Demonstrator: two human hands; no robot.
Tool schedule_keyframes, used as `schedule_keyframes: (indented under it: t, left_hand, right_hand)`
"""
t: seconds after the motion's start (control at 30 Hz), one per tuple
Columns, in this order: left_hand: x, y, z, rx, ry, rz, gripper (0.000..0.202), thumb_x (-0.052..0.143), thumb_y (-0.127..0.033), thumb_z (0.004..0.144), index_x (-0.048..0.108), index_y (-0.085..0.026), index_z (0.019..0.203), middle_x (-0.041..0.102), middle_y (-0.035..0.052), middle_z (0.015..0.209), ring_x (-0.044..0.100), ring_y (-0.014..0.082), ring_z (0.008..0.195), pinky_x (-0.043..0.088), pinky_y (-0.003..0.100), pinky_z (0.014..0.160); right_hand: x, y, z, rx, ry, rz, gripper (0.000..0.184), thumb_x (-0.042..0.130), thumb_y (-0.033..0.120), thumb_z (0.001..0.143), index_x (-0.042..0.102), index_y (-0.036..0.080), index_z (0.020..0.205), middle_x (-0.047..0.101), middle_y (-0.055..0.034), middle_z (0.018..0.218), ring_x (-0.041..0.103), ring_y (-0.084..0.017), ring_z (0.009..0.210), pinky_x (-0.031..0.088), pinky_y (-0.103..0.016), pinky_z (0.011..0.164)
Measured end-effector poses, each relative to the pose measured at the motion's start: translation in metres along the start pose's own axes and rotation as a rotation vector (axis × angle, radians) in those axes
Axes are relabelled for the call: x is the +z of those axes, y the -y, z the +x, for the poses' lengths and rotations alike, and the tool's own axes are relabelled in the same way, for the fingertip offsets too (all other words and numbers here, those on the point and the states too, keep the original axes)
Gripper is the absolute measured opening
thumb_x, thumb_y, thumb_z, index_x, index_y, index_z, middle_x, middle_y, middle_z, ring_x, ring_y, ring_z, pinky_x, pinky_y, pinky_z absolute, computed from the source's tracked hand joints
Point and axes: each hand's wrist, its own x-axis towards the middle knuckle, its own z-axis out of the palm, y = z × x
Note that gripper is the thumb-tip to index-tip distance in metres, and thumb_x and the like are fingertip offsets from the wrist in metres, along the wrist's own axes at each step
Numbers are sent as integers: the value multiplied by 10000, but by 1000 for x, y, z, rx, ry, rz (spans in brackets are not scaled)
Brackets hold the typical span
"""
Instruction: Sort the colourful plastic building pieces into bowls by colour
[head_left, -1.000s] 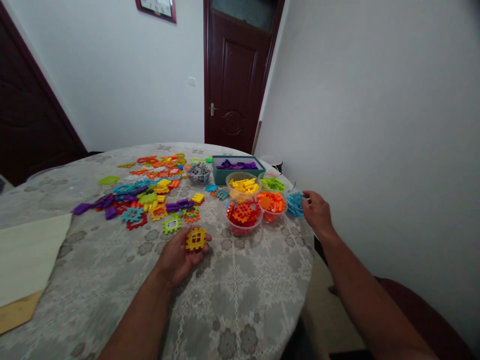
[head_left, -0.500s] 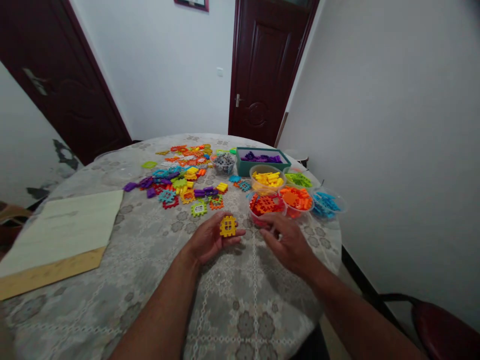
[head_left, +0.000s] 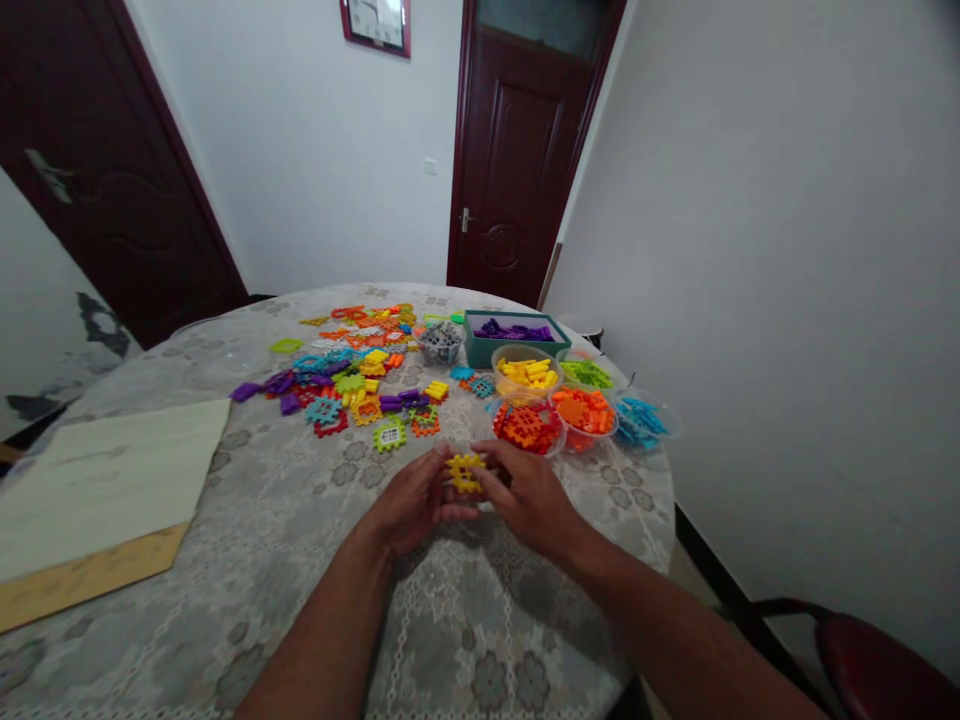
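Both hands meet over the table's front middle on a yellow square window-shaped plastic tile (head_left: 464, 470). My left hand (head_left: 409, 503) grips its left side with thumb and fingers closed. My right hand (head_left: 529, 495) pinches its right side. The tile is tilted and partly hidden by my fingers. Just beyond my hands stands a clear bowl of red tiles (head_left: 526, 427).
Loose coloured tiles (head_left: 352, 385) lie scattered at mid-table. Clear bowls of orange (head_left: 583, 412), yellow (head_left: 527, 372), green (head_left: 586, 373), blue (head_left: 641, 420) and grey pieces (head_left: 440, 341) and a teal box (head_left: 510, 335) stand at right. A pale board (head_left: 97, 490) lies left. A chair (head_left: 877, 660) sits lower right.
My right hand came back from the blue bowl at the far right and closed on the yellow tile held by my left hand. The view swung left.
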Motion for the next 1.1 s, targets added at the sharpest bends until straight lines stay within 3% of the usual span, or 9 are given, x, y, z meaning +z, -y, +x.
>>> schedule_keyframes:
  t: [0.13,0.37,0.43,0.53,0.67,0.8,0.93,1.0,1.1]
  left_hand:
    - [-3,-5,2,110,-114,-9,324,735,-464,920,638,-160,978,707,72,902,775,227,795,658,335,661]
    - [-17,-17,8,505,-568,111,309,735,-454,812,606,-191,910,646,-7,815,644,137,636,539,243,528]
    - [-26,-21,8,615,-779,271,272,684,-450,838,615,-200,919,648,-2,823,641,150,679,540,259,575]
    - [-39,-24,6,716,-1073,635,225,648,-399,879,633,-212,1002,685,38,937,677,204,859,594,372,808]
    - [-47,-16,7,780,-1215,1169,446,733,-349,861,615,-208,1267,611,154,1328,559,319,1323,451,531,1149]
    - [-49,0,10,695,-1300,1486,677,777,-391,853,552,-178,1455,448,224,1552,330,417,1530,300,637,1229]
    - [-49,6,6,509,-1363,1592,690,686,-485,923,541,-147,1507,397,259,1616,258,477,1557,220,705,1226]
    - [-48,5,2,414,-1353,1615,720,674,-506,925,527,-145,1530,371,267,1639,236,492,1565,205,712,1225]
    - [-45,3,0,292,-1321,1626,769,691,-515,906,500,-158,1560,348,265,1660,219,502,1571,197,719,1219]
  right_hand:
    - [-41,-11,19,115,-83,67,297,613,363,997,702,234,1249,698,5,851,651,-163,753,521,-281,701]
    - [-100,-68,97,155,-317,-228,339,578,345,964,719,181,1225,739,-48,923,672,-197,805,533,-322,778]
    - [-105,-82,112,168,-324,-352,360,556,284,960,701,154,1262,757,-102,1038,691,-231,895,549,-367,864]
    - [-100,-85,117,95,-378,-604,431,531,189,946,646,103,1352,705,-208,1224,671,-305,1085,533,-448,980]
    - [-56,-51,103,-172,-367,-650,396,455,147,986,646,126,1332,667,-209,1280,617,-315,1215,502,-467,1075]
    - [32,-2,93,-302,-162,-490,389,438,197,1022,631,154,1357,659,-176,1354,579,-293,1296,454,-468,1161]
    - [108,23,121,-75,-61,-479,533,506,407,1045,553,81,1464,512,-249,1555,440,-347,1462,378,-508,1202]
    - [124,23,147,91,-84,-513,580,506,480,1041,545,108,1485,458,-242,1607,383,-386,1497,330,-571,1207]
    - [125,8,187,352,-93,-565,557,468,511,1043,590,147,1448,447,-215,1620,349,-419,1501,286,-637,1194]
